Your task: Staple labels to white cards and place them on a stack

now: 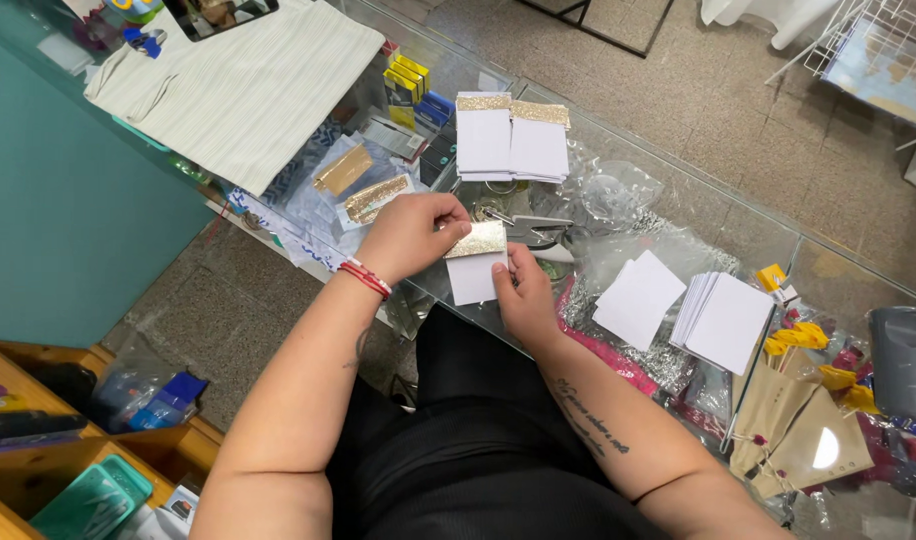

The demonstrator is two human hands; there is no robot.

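Held above the glass desk (678,150): small white card with gold glitter band (476,262), pinched at its top-left corner by left hand (410,235) and at its right edge by right hand (525,295). Likely light, thin, easily creased; best gripped at edges, clear of the shedding glitter. Finished cards (511,140) stacked beyond.

this looks like a small shop, seen from behind its glass table (678,190), a display case with packaged goods showing on the shelf beneath the pane, among them small yellow and blue boxes (415,85). stacks of white cards with gold glitter tops (511,137) and plain white cards (723,320) lie on it, with clear plastic bags (618,195). a white wire rack (858,35) stands on the tiled floor (758,110) beyond, and wooden shelves (38,470) hold stock.
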